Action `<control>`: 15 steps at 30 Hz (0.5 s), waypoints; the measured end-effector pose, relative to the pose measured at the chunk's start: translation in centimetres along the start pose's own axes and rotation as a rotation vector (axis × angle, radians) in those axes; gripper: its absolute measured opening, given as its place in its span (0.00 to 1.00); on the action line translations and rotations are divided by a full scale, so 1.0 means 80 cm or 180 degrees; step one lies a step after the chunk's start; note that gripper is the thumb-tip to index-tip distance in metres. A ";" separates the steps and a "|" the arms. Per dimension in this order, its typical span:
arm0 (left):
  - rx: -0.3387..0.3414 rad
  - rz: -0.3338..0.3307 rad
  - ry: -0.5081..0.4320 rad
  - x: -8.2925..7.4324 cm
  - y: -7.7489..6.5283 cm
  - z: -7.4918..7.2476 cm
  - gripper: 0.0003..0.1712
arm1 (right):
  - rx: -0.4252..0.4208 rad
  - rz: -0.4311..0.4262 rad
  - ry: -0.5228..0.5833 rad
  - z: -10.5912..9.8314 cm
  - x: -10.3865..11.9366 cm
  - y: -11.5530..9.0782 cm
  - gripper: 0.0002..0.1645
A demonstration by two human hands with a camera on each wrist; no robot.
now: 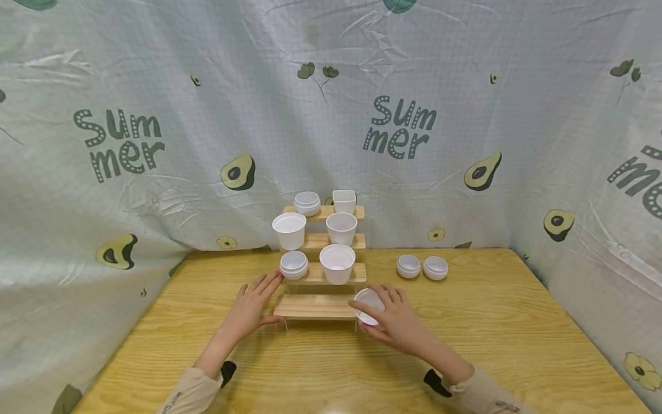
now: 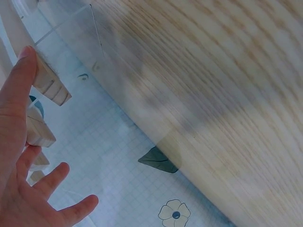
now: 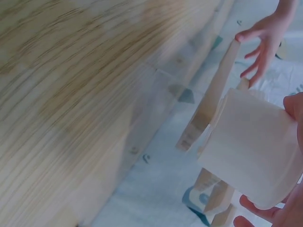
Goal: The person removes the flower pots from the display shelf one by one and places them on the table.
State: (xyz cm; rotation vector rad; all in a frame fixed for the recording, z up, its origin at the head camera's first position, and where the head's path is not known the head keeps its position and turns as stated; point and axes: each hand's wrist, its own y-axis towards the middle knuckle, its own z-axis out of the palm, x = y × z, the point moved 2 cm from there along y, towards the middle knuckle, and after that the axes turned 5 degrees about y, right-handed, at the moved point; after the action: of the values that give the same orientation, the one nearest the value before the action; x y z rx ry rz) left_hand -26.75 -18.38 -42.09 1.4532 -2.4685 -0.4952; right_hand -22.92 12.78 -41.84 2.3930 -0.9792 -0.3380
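Observation:
A tiered wooden stand (image 1: 315, 307) with clear supports stands mid-table, its lowest step bare. My left hand (image 1: 250, 307) is at the stand's left end, fingers spread. In the left wrist view its thumb (image 2: 22, 78) touches the end of one step. My right hand (image 1: 398, 322) grips a round white plastic pot (image 1: 368, 313) by its sides, at the right end of the lowest step. The right wrist view shows this pot (image 3: 251, 146) close beside the step ends. On the step above sit a ridged white pot (image 1: 293, 270) and a taller white pot (image 1: 337, 267).
Higher steps hold two tapered pots (image 1: 289, 233) (image 1: 341, 230), a ridged round pot (image 1: 307, 205) and a square pot (image 1: 344, 201). Two small round pots (image 1: 408, 267) (image 1: 435, 269) stand on the table (image 1: 491, 322) at the right. A printed curtain (image 1: 331, 115) hangs behind.

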 end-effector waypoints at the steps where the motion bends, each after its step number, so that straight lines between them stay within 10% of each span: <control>1: 0.0003 0.0000 0.0000 0.000 0.000 0.000 0.54 | -0.0007 0.0012 0.0006 -0.001 -0.002 -0.002 0.31; 15: -0.0002 -0.0005 0.0031 0.000 0.000 0.000 0.54 | -0.0109 0.0017 -0.0180 -0.013 -0.033 -0.023 0.32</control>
State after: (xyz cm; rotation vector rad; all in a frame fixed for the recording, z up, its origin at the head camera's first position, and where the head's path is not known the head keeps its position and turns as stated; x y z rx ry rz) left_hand -26.75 -18.40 -42.11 1.4540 -2.4599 -0.4879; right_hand -23.29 16.16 -41.95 2.3613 -0.9968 -0.4190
